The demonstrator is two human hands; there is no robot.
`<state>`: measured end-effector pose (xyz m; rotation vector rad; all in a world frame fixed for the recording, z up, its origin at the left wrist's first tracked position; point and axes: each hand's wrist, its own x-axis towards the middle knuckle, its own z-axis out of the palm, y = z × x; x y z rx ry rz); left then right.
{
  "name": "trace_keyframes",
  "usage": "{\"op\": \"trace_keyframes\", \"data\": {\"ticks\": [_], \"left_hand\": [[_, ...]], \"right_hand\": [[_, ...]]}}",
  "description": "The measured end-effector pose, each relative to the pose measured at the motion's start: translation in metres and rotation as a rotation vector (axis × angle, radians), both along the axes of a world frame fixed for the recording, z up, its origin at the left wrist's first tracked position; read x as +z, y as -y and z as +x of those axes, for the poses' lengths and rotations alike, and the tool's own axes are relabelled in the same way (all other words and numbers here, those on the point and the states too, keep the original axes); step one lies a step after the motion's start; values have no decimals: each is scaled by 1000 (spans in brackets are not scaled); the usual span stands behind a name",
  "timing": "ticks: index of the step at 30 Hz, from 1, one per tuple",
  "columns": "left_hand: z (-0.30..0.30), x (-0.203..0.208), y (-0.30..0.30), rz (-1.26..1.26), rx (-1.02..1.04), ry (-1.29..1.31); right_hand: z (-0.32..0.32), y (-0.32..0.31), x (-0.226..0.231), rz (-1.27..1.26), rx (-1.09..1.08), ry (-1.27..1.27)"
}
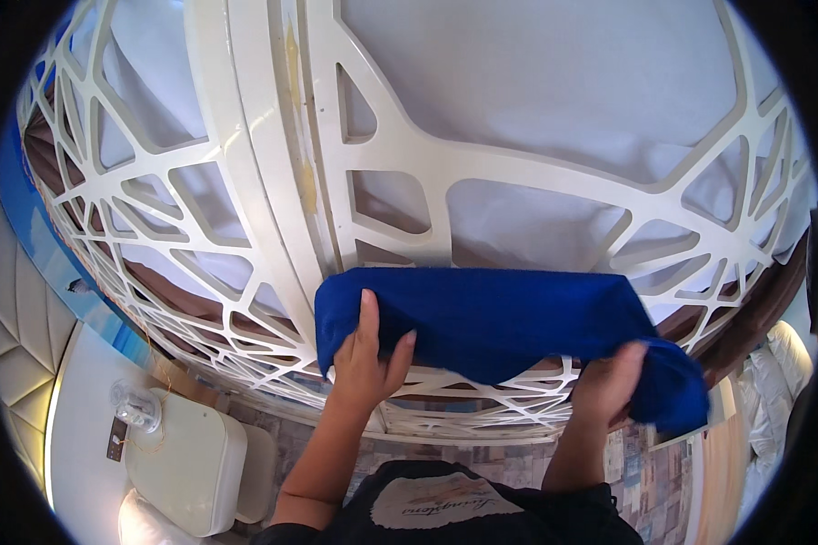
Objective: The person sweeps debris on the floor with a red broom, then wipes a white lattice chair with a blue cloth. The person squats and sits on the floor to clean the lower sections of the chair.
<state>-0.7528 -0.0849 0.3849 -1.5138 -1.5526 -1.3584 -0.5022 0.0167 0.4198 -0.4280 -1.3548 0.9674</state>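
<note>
A blue cloth (509, 318) is stretched sideways between my two hands, in front of a white lattice panel (518, 168). At its left end my left hand (365, 363) holds it, with index finger and thumb showing on the near face and the other fingers partly hidden. My right hand (606, 381) grips the lower right part, its fingers slightly blurred and partly covered. Past that hand, a loose bunched end of the cloth hangs down. The cloth's lower edge sags between the hands.
White posts (268, 136) join the lattice at left of centre, with yellowish patches in the seam. Pale sheeting (545, 73) shows behind the openings. A cream table (186, 454) with a clear glass jar (136, 406) stands lower left. Pillows (768, 400) lie at right.
</note>
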Motion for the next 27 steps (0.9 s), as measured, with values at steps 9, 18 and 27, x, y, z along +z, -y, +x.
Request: {"op": "trace_keyframes", "data": {"ticks": [9,18,27], "left_hand": [[-38,15,18,57,83,-50],[-68,53,0,17,-41,-79],[-86,-11,2,-136,43,106]], "right_hand": [[-21,18,1,283,-316,692],[-144,-7,38,743,-272,827],[-182,16,45,725,-585,980]]}}
